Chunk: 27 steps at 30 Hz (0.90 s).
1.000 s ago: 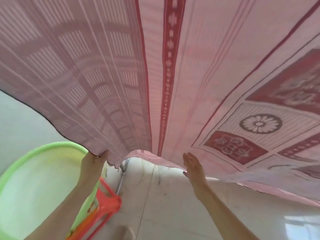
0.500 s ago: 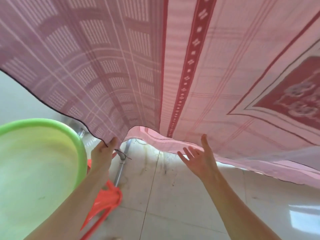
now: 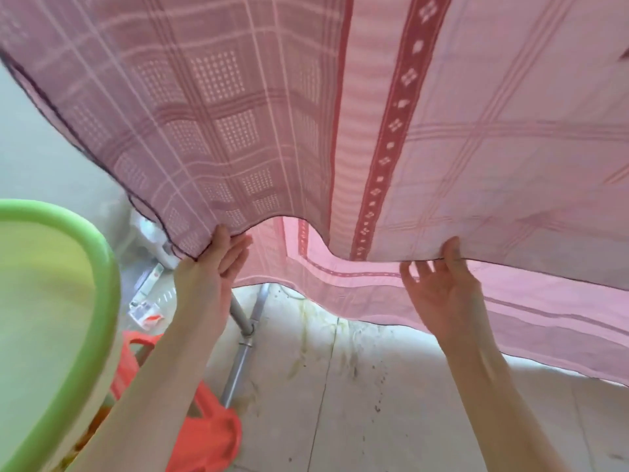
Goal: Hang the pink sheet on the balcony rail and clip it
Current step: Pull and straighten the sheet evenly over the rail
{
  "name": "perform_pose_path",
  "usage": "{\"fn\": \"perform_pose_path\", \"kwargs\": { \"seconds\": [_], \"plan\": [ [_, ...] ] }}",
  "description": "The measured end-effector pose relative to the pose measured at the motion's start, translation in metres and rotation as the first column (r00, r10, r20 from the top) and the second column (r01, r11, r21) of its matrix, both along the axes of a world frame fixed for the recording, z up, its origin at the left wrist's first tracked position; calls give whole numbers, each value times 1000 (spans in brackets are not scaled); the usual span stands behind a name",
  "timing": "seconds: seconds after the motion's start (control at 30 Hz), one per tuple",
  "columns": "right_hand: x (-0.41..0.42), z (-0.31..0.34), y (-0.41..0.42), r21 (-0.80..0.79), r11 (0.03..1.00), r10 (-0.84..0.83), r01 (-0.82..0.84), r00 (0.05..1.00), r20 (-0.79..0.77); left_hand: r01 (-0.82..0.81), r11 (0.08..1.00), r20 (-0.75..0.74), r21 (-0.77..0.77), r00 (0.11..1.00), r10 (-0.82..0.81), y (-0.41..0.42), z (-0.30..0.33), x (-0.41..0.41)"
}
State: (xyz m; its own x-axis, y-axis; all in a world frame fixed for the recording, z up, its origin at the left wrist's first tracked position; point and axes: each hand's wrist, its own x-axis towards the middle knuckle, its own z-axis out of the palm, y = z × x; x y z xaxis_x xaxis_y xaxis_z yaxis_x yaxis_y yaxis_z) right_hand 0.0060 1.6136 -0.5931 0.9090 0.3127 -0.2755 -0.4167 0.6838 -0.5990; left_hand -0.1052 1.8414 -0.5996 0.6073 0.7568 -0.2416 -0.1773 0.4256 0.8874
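Now right hand (image 3: 442, 287) pinching pink sheet (image 3: 442, 131) hem — previously open, clear.

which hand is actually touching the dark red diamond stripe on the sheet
Neither. The right hand comes nearest, gripping the pink sheet hem just right of that stripe; the left hand holds the checked part far left.
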Motion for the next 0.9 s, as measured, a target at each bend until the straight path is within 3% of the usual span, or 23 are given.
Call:
{"fn": "perform_pose_path", "kwargs": {
  "seconds": [0.13, 0.3, 0.57, 0.9],
  "plan": [
    [10, -29, 0, 29, 999, -20, 16, 990, 137, -50, 983, 0, 177, 999, 51, 0, -20, -9],
    [3, -66, -6, -1, 999, 35, -35, 975, 218, -194, 968, 23, 161, 981, 193, 10, -48, -32],
    [-24, -99, -1, -71, 995, 85, -75, 984, 156, -377, 917, -91, 133, 916, 390, 26, -70, -21],
    [-55, -135, -7, -182, 981, 67, -64, 998, 6, -334, 939, -224, 79, 912, 344, 32, -102, -25]
  ]
}}
